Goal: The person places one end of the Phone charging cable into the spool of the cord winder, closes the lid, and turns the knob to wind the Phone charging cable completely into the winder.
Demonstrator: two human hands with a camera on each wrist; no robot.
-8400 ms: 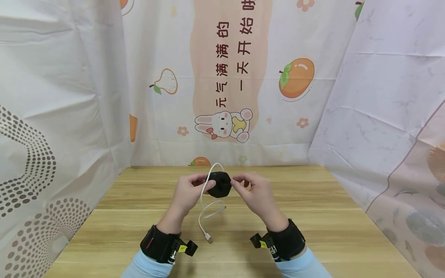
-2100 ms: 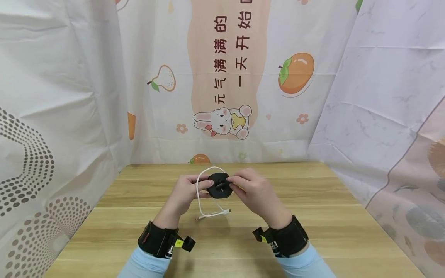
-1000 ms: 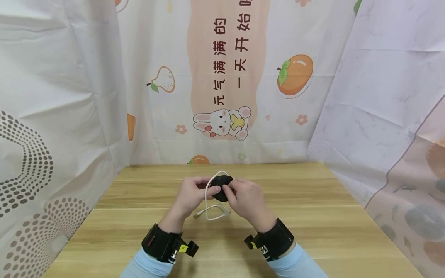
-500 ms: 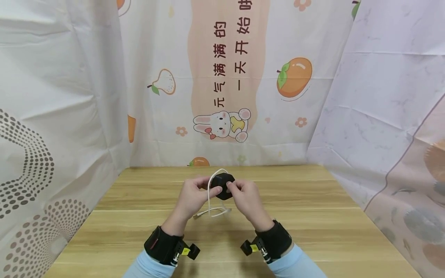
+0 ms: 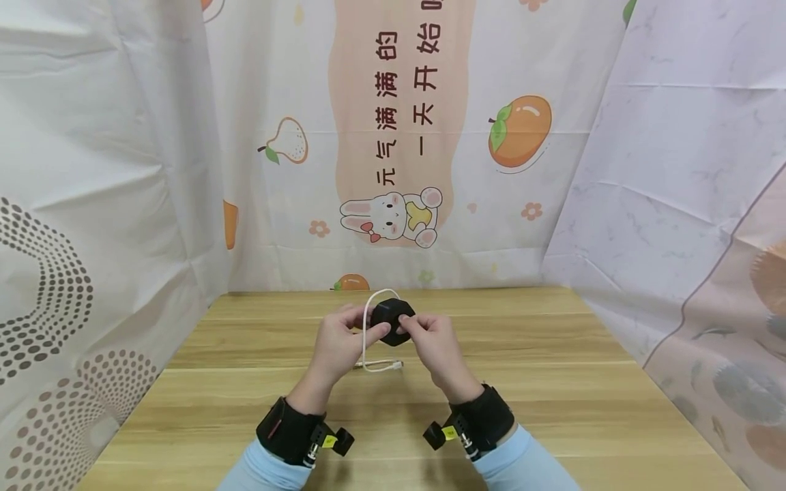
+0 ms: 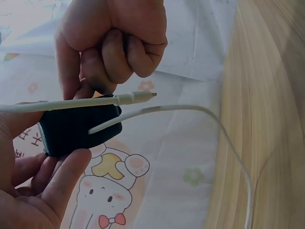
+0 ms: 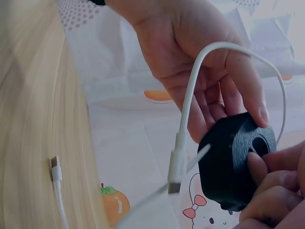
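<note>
A black, faceted cable winder [image 5: 389, 323] is raised above the table between both hands. White USB cable [image 5: 365, 341] comes out of its side and loops over the left hand. My left hand [image 5: 335, 345] grips the winder's left side, thumb on the near face and fingers behind. My right hand [image 5: 438, 352] pinches at the middle of the face, where an oval recess [image 7: 260, 146] shows in the right wrist view; the other fingers are curled. One USB plug [image 7: 176, 172] hangs beside the winder; another plug [image 7: 56, 172] appears against the wood. The winder's inside is hidden.
The wooden table [image 5: 245, 423] spreads under both arms. A printed fabric backdrop [image 5: 393, 136] rises at the far edge, with fabric sides left and right. Black straps with small cameras [image 5: 295, 433] sit on both wrists.
Since about two seconds ago, the right hand has moved from the winder's right edge to its middle. Over the last half second the winder has risen slightly and the cable ends have swung.
</note>
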